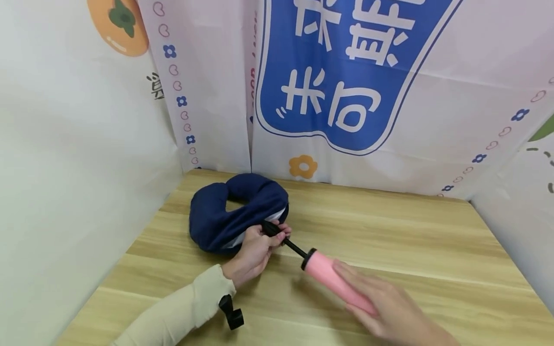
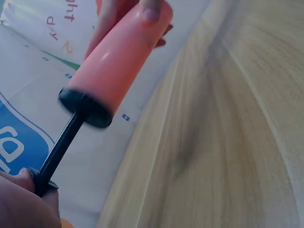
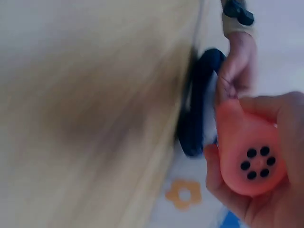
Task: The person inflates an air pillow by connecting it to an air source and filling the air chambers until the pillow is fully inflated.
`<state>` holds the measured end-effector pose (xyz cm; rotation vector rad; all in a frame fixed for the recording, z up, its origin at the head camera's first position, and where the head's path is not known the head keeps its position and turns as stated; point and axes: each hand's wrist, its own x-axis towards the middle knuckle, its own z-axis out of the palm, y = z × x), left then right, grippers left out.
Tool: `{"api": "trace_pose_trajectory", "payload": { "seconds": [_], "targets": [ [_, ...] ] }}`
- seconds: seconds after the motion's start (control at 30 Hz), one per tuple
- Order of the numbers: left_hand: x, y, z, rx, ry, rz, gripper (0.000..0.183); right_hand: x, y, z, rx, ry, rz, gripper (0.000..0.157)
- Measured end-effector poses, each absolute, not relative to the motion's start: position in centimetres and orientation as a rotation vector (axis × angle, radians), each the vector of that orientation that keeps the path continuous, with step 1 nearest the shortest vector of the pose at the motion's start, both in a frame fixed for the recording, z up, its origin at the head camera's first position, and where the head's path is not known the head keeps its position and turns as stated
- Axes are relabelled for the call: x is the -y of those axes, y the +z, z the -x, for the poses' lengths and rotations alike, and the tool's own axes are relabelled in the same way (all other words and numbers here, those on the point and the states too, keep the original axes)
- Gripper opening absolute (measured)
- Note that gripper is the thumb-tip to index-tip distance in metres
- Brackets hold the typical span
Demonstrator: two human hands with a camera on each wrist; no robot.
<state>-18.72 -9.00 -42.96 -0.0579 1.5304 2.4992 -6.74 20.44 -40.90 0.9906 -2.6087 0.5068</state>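
Note:
A navy U-shaped neck pillow (image 1: 208,211) lies on the table, a pale inner lining (image 1: 275,216) showing through the slit along its near side. At that slit, my left hand (image 1: 253,252) pinches the black nozzle end (image 1: 270,228) of a hand pump. Whether the nozzle sits in a valve is hidden by the fingers. A black rod (image 1: 296,247) runs from there to the pump's pink barrel (image 1: 331,276). Around the barrel curls my right hand (image 1: 385,300), slightly blurred. In the right wrist view the barrel's end (image 3: 258,164) shows several dark holes.
The wood-grain table (image 1: 411,230) extends to the right of the pillow. Printed white sheeting (image 1: 216,86) hangs behind it, with more sheeting at both sides. A black strap piece (image 1: 232,312) hangs from the left wrist.

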Motion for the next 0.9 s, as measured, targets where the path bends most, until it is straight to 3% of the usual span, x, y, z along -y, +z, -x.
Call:
{"api": "trace_pose_trajectory", "payload": {
  "seconds": [0.2,0.4,0.57,0.73,0.9],
  "targets": [
    [9.0,-42.2,18.6,-1.518,2.568,0.121,0.038,-23.0,-37.8,5.0,2.753,0.584,-0.827,0.079],
    [6.9,-42.5,16.3,-1.558,2.523,0.239,0.030,-18.2,-38.5,7.4,2.543,0.469,-0.900,0.074],
    [6.9,-42.5,16.9,-1.513,2.523,0.181,0.035,-15.7,-39.2,8.9,2.516,0.366,-0.904,0.073],
    [8.3,-42.4,18.5,-1.496,2.523,0.108,0.040,-18.2,-39.6,8.3,2.662,0.439,-0.921,0.080],
    [9.7,-42.2,19.4,-1.494,2.532,0.106,0.037,-21.8,-38.8,6.5,2.727,0.492,-0.935,0.078]
  ]
}}
